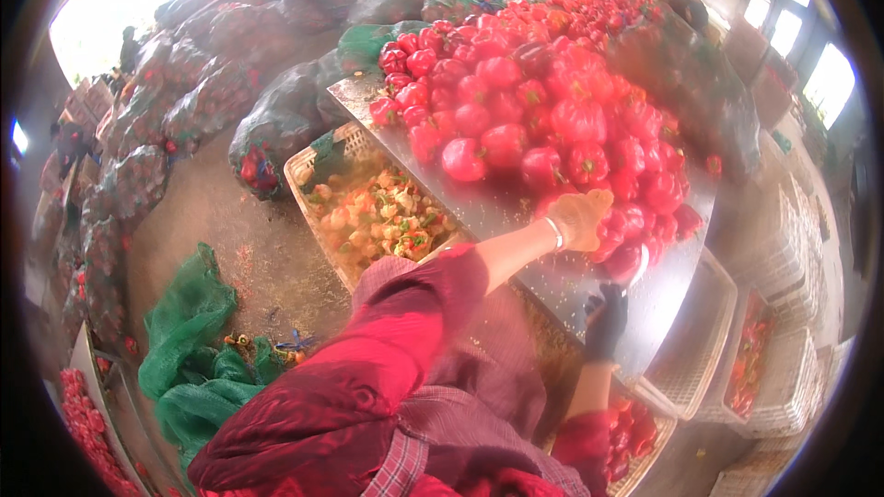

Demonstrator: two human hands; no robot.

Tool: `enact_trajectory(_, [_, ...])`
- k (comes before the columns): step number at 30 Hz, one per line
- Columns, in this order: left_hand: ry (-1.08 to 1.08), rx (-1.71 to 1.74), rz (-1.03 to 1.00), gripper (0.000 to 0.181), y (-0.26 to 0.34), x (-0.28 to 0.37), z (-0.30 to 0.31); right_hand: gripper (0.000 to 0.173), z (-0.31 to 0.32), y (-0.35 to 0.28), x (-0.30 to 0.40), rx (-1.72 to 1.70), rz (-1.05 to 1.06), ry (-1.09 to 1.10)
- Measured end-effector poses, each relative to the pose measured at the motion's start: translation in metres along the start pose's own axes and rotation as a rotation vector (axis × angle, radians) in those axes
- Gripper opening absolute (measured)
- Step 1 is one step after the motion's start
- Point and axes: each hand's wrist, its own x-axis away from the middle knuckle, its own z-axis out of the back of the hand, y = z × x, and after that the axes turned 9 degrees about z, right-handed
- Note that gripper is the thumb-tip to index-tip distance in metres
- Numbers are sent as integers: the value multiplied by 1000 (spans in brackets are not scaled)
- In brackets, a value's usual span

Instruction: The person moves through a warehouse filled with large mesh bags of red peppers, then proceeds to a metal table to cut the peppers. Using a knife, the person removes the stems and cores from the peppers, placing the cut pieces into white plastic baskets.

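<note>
My left hand, in a tan glove, reaches over the front of a large heap of red bell peppers on a metal tabletop. Its fingers are against the peppers, and whether they grip one is hidden. My right hand wears a dark glove and is closed around a tool with a pale curved blade. That blade stands beside a red pepper at the heap's near edge.
Left of the table, a crate holds pepper cores. Cut red peppers fill a crate below my right arm. Green netting lies on the floor. Filled mesh sacks stand behind; white plastic crates stack at right.
</note>
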Motion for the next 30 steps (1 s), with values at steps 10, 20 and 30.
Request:
enact_trajectory(10, [210, 198, 197, 53, -34, 79, -88, 18, -30, -11, 81, 907, 532, -306])
enact_trajectory(20, [236, 271, 109, 49, -69, 45, -136, 20, -26, 1, 49, 1214, 504, -437])
enact_trajectory(30, [219, 302, 89, 50, -91, 34, -111, 21, 51, 8, 127, 1242, 655, -400])
